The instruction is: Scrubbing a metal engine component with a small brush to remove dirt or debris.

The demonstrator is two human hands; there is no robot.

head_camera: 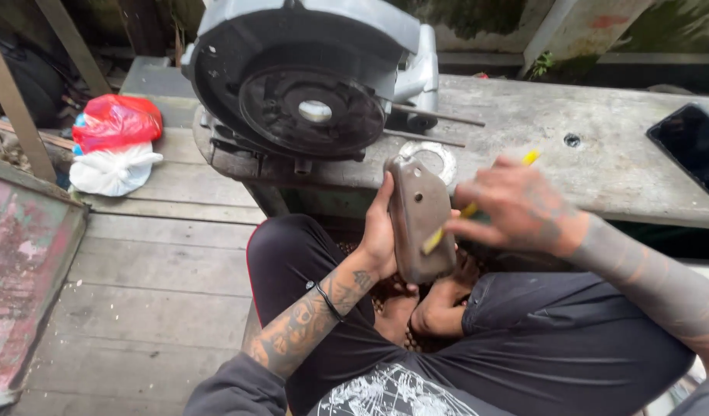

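Brown cover gripped by left hand; right hand grips apparently a yellow tool.

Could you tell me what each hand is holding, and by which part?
The left hand grips the brown metal plate along its left edge; the right hand holds a yellow tool around its middle.

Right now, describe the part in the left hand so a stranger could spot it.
Below the big round grey machine housing on the concrete ledge, the left hand holds a flat brownish oblong metal cover. Unlike its neighbours, it is grimy, with small holes.
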